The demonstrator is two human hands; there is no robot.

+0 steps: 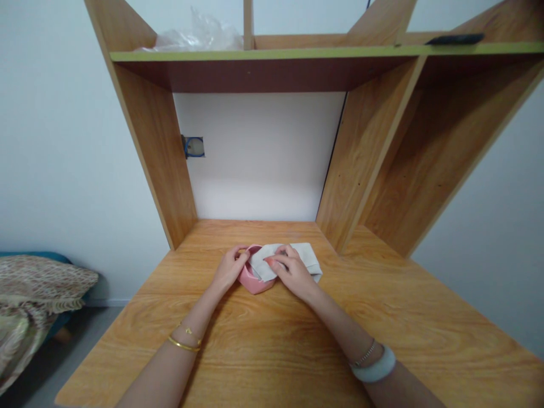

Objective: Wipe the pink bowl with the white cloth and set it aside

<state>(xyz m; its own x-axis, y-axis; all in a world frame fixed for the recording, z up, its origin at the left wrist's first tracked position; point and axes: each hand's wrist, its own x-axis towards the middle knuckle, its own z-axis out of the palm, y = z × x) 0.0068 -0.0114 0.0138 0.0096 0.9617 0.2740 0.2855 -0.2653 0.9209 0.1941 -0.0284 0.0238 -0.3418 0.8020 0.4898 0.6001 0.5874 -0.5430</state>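
Observation:
A pink faceted bowl (256,285) rests on the wooden desk in front of me. My left hand (233,264) grips its left rim, with the thumb at the inner edge and the fingers round the outside. A pale grey cloth (263,264), folded in layers, lies partly over the bowl's opening and spreads to the right onto the desk. My right hand (291,266) pinches the cloth between thumb and fingers at the bowl's right side. The cloth and both hands hide much of the bowl's inside.
The wooden desk (272,351) carries a shelf unit with upright panels (344,164) behind my hands. Clear plastic wrapping (199,37) and a dark flat object (457,39) lie on the upper shelf. A wall socket opening (195,147) shows at the back. Left stands a seat with a patterned cover (38,289).

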